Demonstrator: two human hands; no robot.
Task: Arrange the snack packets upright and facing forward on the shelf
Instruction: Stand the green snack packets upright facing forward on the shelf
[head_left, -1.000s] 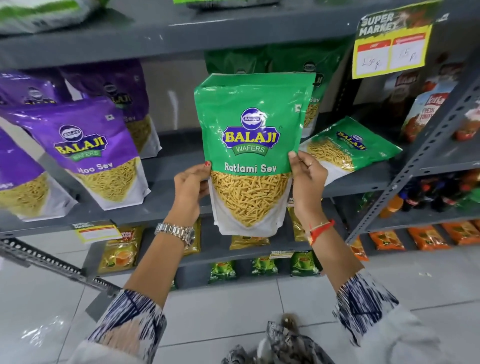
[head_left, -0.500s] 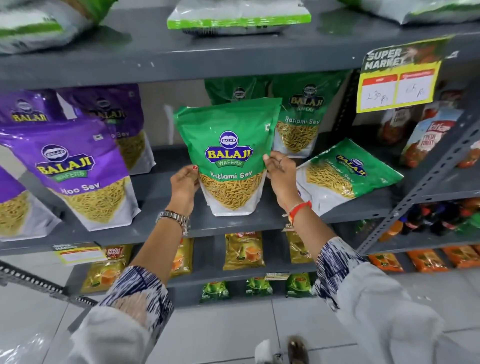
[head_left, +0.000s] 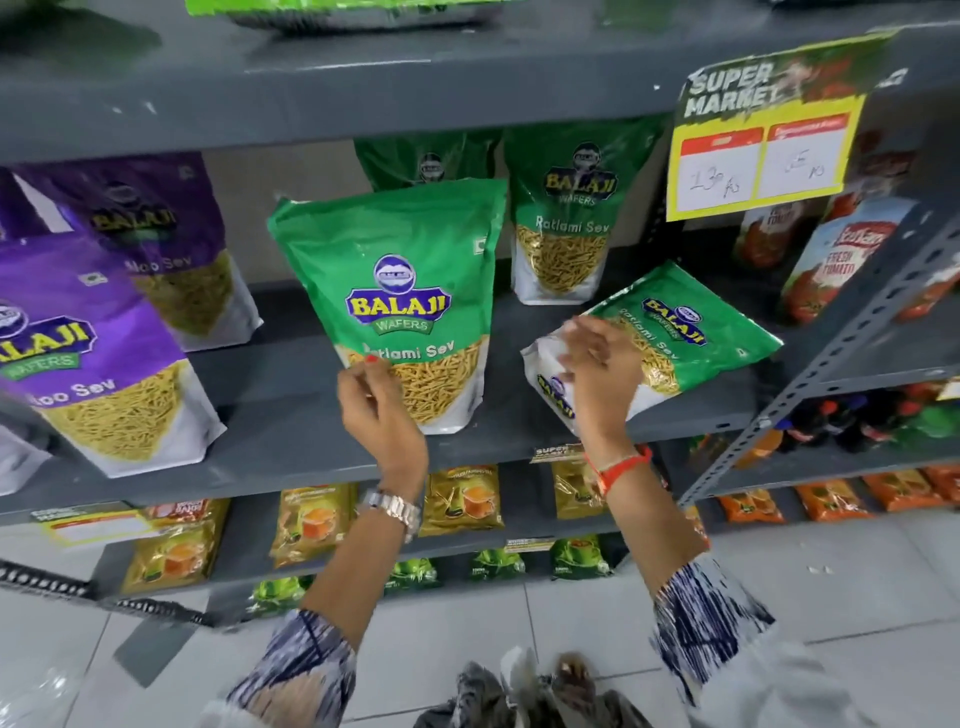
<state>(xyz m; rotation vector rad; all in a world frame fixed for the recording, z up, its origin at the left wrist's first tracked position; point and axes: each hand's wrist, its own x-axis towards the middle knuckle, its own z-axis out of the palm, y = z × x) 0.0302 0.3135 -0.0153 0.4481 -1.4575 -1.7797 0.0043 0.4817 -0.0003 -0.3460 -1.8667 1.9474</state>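
Note:
A green Balaji Ratlami Sev packet (head_left: 400, 291) stands upright and faces forward on the grey shelf (head_left: 280, 379). My left hand (head_left: 376, 405) pinches its lower left corner, thumb on the front. A second green packet (head_left: 670, 332) lies tilted on its back to the right, its white bottom end towards me. My right hand (head_left: 597, 369), blurred and with fingers apart, rests over that white end. Two more green packets (head_left: 566, 218) stand upright at the back of the shelf.
Purple Aloo Sev packets (head_left: 98, 353) lean at the left of the same shelf. A yellow price sign (head_left: 763, 156) hangs from the shelf above. Tomato packets (head_left: 841, 260) sit beyond a slanted metal upright (head_left: 831, 353). Tea packets (head_left: 462, 499) fill the lower shelves.
The green packet went from held in the air to standing on the shelf. My right hand let go of it and moved right onto the lying packet.

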